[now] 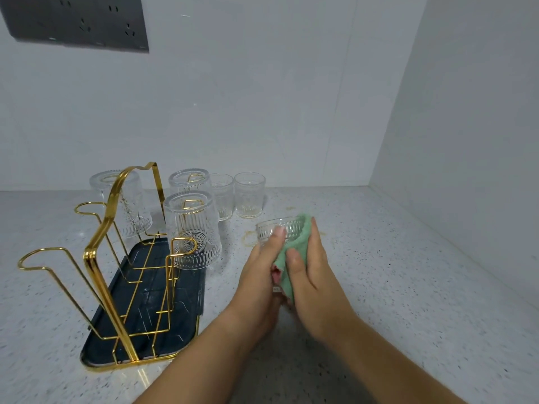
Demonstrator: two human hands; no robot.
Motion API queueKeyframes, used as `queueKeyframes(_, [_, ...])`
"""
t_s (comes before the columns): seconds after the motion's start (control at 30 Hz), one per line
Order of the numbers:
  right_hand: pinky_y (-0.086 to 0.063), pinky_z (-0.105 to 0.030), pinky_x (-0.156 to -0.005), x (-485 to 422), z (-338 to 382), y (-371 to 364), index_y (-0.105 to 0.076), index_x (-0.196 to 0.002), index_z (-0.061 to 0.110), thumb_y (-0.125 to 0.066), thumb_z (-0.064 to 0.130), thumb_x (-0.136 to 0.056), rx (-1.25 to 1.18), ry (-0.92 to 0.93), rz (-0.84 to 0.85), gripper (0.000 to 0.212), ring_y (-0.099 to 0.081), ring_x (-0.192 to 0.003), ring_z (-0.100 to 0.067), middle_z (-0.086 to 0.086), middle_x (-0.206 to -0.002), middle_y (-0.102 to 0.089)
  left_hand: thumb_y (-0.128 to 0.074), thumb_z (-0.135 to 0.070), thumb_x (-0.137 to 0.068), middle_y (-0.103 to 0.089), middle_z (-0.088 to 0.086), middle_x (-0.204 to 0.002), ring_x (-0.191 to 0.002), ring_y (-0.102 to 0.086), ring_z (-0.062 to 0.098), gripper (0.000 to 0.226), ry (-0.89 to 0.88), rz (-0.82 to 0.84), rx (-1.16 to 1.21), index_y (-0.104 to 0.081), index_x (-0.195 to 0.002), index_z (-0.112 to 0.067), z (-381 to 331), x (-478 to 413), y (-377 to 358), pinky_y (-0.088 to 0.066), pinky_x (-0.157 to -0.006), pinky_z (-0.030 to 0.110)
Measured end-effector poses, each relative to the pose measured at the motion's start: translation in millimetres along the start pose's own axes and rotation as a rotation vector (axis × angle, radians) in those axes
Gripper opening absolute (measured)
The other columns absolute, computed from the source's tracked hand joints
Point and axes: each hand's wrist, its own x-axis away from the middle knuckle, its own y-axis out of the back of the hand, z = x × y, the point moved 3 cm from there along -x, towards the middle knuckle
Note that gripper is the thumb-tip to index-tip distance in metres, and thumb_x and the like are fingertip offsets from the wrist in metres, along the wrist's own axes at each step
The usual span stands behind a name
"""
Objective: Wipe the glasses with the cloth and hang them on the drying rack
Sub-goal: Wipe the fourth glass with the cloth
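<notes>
1. The fingers [316, 242] of the right hand [312, 272] are curled round the cloth [294, 252], and its thumb is pressed on the cloth's near side.
2. The glass [281, 228] is gripped by the left hand [259, 266], with one digit laid against its ribbed wall just under the rim.
3. The glass is held between both hands, right of the rack [116, 258] and nearer than the two standing glasses. Its mouth is tilted up and away.
4. The right side of the glass is wrapped in the green cloth, and a pink patch of the cloth is seen between the hands.
5. The gold wire rack is set on a dark tray [175, 325] at the left of the speckled counter [408, 287].
6. Three glasses are hung mouth-down on the rack's prongs: the left hung glass [128, 205], the far hung glass [189, 182] and the near hung glass [195, 231].
7. Two glasses are stood upright on the counter just right of the far hung glass: the left standing glass [223, 196] and the right standing glass [250, 195], close beside each other.
8. A yellowish ring mark [248, 239] is seen on the counter just left of the held glass.
9. A dark socket plate [75, 23] is fixed on the wall [262, 97], far left.
</notes>
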Motion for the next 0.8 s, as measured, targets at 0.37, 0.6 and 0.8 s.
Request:
queueKeyframes(0.37, [-0.025, -0.029, -0.127, 21, 0, 10, -0.008, -0.162, 0.042, -0.03, 0.051, -0.104, -0.02, 0.101, -0.089, 0.062, -0.024, -0.15, 0.008, 0.02, -0.168, -0.021, -0.092, -0.032, -0.073, -0.074, 0.022, -0.121, -0.106, -0.076, 0.035, 0.079, 0.016, -0.022, 0.108, -0.047, -0.134, -0.009, -2, 0, -4, -0.062, -0.086, 0.044])
queueKeyframes(0.6, [-0.051, -0.008, -0.059, -2, 23, 46, -0.051, -0.134, 0.018, -0.031, 0.029, -0.111, -0.3, 0.026, -0.243, 0.032, -0.072, -0.077, 0.004, 0.004, -0.099, -0.073, -0.086, -0.032, -0.074, -0.076, 0.014, -0.119, -0.101, -0.074, 0.029, 0.067, -0.091, 0.172, -0.044, -0.057, -0.132, -0.013, -3, 6, -12, -0.059, -0.09, 0.051])
queueKeyframes(0.8, [-0.048, -0.025, -0.077, -16, 36, 57, -0.057, -0.111, 0.023, -0.036, 0.044, -0.108, 0.072, 0.175, -0.098, 0.03, -0.06, -0.087, -0.007, 0.008, -0.101, -0.058, -0.085, -0.037, -0.071, -0.077, 0.005, -0.101, -0.085, -0.074, 0.018, 0.043, -0.12, 0.175, -0.032, -0.079, -0.111, -0.024, -6, 3, -10, -0.06, -0.077, 0.039])
